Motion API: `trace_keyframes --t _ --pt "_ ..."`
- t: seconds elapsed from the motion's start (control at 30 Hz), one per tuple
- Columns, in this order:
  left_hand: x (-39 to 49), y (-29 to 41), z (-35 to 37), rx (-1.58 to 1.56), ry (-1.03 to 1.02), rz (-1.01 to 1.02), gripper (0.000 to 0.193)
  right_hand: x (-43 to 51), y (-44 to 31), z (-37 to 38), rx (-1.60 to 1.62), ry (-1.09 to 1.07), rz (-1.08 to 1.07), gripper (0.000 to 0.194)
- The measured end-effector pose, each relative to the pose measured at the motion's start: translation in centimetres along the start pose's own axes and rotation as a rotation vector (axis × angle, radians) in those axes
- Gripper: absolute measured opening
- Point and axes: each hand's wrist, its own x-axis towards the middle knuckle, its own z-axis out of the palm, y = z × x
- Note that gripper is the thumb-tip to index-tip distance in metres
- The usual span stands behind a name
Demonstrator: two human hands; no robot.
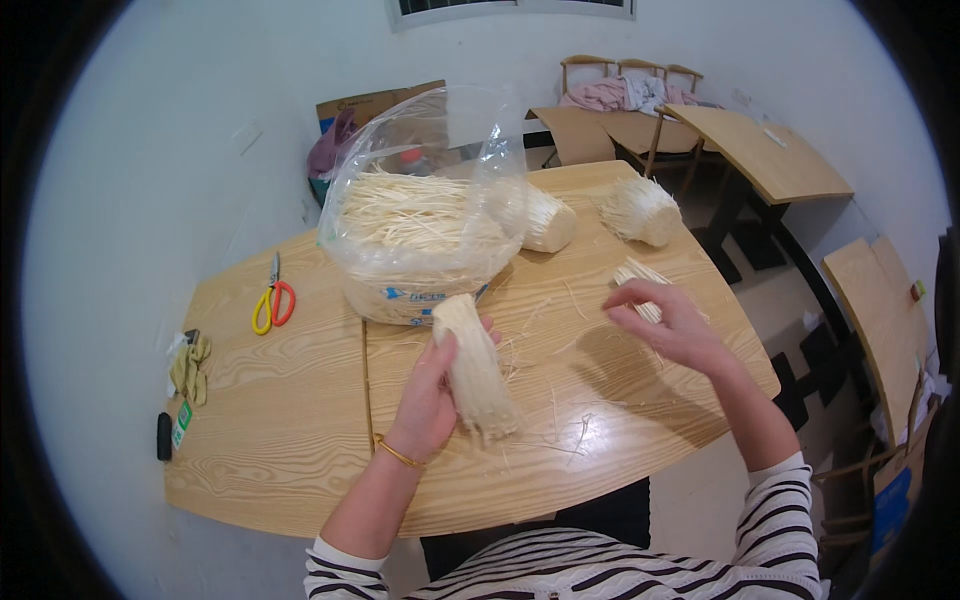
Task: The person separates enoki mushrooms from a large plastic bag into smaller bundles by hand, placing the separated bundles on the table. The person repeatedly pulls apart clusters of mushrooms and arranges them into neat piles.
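Note:
My left hand [429, 397] is closed around a bundle of thin, pale, fibre-like strands [480, 375], held at a slant above the table, its lower end loose and slightly blurred. My right hand [667, 322] hovers to the right with thumb and fingers apart and nothing seen between them. Partly hidden behind that hand, a small bunch of pale sticks or strands [637, 274] lies on the wood. In front of my left hand stands a clear plastic bag [420, 289] with blue printing, its top gaping, full of similar long strands [409, 206].
Two thick strand bundles [551, 221] [645, 214] lie at the table's far side. Loose strands [577, 435] litter the wooden table [285, 427]. Scissors [274, 300] with yellow and red handles, tan gloves [193, 367] and a black object [164, 436] are on the left.

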Motion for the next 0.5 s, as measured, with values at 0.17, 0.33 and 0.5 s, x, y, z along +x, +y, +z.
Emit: trace_keyframes --t 0.17,0.33,0.5 --pt "-0.6 0.4 0.6 0.302 0.026 0.069 0.057 2.0 -4.4 7.9 0.325 -0.183 -0.080 0.060" --pt "-0.6 1.1 0.8 0.504 0.065 0.136 0.053 2.2 -5.3 11.1 0.262 -0.010 -0.142 0.059" --pt "-0.4 1.6 0.2 0.532 0.028 0.071 0.057 2.6 -3.9 11.6 0.513 -0.037 -0.030 0.041"
